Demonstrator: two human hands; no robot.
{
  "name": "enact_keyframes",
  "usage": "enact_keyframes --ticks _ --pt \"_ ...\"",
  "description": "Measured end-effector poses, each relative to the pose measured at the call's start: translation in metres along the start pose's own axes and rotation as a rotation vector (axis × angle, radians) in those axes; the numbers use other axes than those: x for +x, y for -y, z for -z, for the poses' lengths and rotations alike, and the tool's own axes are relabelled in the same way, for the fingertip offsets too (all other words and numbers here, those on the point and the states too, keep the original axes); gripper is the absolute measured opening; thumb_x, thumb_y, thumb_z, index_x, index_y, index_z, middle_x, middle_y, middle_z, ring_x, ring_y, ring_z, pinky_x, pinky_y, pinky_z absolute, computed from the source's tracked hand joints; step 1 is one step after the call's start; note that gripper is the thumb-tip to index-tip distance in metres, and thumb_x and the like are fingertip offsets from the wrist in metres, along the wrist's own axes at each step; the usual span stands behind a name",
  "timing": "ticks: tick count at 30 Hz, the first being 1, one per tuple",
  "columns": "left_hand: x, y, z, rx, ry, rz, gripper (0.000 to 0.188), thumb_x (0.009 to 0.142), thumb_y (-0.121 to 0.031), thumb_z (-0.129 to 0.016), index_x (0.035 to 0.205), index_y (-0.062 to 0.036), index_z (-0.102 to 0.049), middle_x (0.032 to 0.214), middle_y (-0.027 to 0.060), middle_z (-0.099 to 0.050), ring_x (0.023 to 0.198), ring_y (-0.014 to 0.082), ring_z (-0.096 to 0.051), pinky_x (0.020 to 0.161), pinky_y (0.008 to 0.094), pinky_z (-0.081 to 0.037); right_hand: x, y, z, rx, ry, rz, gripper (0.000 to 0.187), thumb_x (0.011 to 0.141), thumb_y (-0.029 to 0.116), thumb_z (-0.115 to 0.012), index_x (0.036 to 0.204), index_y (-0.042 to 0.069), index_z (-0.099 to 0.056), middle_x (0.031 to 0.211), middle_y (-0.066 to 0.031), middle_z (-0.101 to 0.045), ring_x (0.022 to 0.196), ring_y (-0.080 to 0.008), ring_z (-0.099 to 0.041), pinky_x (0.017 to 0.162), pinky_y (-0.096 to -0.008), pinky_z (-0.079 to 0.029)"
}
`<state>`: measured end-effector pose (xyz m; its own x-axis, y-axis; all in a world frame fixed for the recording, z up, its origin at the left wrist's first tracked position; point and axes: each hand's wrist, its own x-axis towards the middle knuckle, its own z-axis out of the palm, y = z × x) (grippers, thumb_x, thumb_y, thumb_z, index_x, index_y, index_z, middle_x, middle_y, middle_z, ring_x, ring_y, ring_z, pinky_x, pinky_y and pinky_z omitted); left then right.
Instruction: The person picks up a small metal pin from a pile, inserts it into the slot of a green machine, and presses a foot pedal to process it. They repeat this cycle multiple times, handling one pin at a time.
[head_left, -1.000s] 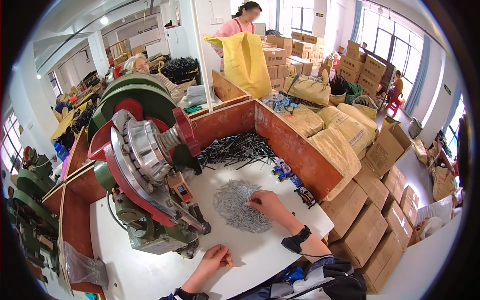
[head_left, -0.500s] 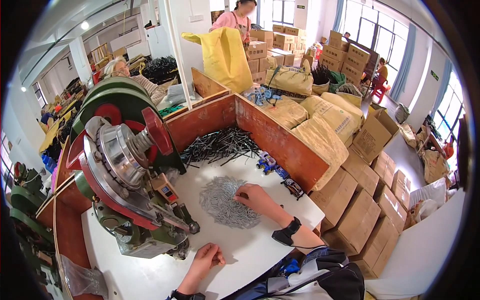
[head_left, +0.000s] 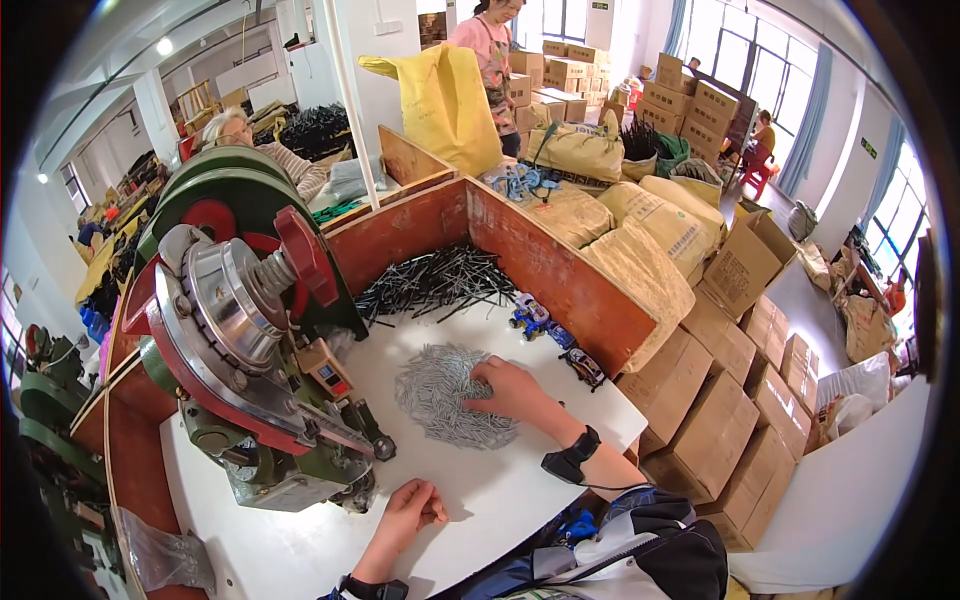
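Note:
My right hand [head_left: 515,390] is at the right side of a heap of thin grey metal pins [head_left: 440,425] on the white tabletop [head_left: 500,500]. Its fingers curl down into the pins, and what lies between the fingertips is hidden. Near the front of the table my left hand [head_left: 410,508] rests with its fingers curled together; whether it holds something small cannot be made out. Left of the heap stands a green and red machine [head_left: 240,320] with a silver flywheel hub. Its jutting metal arm [head_left: 345,435] ends close above my left hand.
Black thin rods [head_left: 440,285] lie piled at the table's back, inside a reddish wooden border [head_left: 560,270]. Small toy cars [head_left: 545,325] sit along the right side. Cartons [head_left: 680,390] and stuffed sacks [head_left: 640,270] stand beyond. Another person [head_left: 485,60] stands behind a yellow sack [head_left: 440,110].
My right hand has lowered slightly and its fingers have spread into the pins. My left hand stays nearly in place. The person at the back has moved and stands more upright.

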<state>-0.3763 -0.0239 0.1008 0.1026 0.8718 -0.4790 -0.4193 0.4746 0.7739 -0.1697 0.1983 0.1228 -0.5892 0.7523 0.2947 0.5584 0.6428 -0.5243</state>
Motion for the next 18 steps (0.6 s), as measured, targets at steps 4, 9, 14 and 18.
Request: enact_keyframes --ticks 4,9,14,18 --pt "0.0 0.0 0.001 -0.005 -0.002 0.003 0.023 0.1 -0.023 -0.047 0.094 -0.0013 -0.052 0.077 0.0063 -0.057 0.07 0.0188 -0.062 0.068 0.0303 -0.052 0.002 -0.005 -0.005 0.087 0.087 -0.046 0.039 0.075 0.035 -0.073 0.098 0.005 -0.06 0.09 -0.0143 -0.059 0.085 -0.0331 -0.06 0.076 -0.0405 -0.05" --pt "0.001 0.001 0.001 -0.016 -0.006 0.007 0.022 0.1 -0.022 -0.047 0.095 -0.0011 -0.052 0.077 0.0065 -0.057 0.07 0.0193 -0.062 0.067 0.031 -0.052 0.002 -0.009 -0.011 0.082 0.07 -0.041 0.036 0.074 0.026 -0.073 0.1 0.004 -0.062 0.088 -0.0148 -0.06 0.082 -0.0314 -0.061 0.076 -0.0385 -0.05" --pt "-0.001 -0.001 0.0 -0.007 -0.021 0.006 0.021 0.1 -0.021 -0.047 0.095 -0.001 -0.052 0.076 0.0068 -0.057 0.069 0.0196 -0.062 0.067 0.0311 -0.053 0.003 -0.007 -0.011 0.089 0.054 -0.043 0.033 0.073 0.022 -0.071 0.098 0.002 -0.063 0.088 -0.0161 -0.062 0.082 -0.0323 -0.062 0.076 -0.0387 -0.051" --pt "0.0 -0.001 -0.001 -0.007 -0.01 -0.002 0.021 0.1 -0.021 -0.047 0.094 -0.0013 -0.052 0.077 0.0066 -0.057 0.069 0.0192 -0.062 0.067 0.0307 -0.053 0.004 -0.008 -0.008 0.126 0.043 -0.048 0.032 0.071 0.02 -0.07 0.094 0.0 -0.062 0.087 -0.018 -0.062 0.082 -0.0343 -0.061 0.075 -0.0403 -0.05"
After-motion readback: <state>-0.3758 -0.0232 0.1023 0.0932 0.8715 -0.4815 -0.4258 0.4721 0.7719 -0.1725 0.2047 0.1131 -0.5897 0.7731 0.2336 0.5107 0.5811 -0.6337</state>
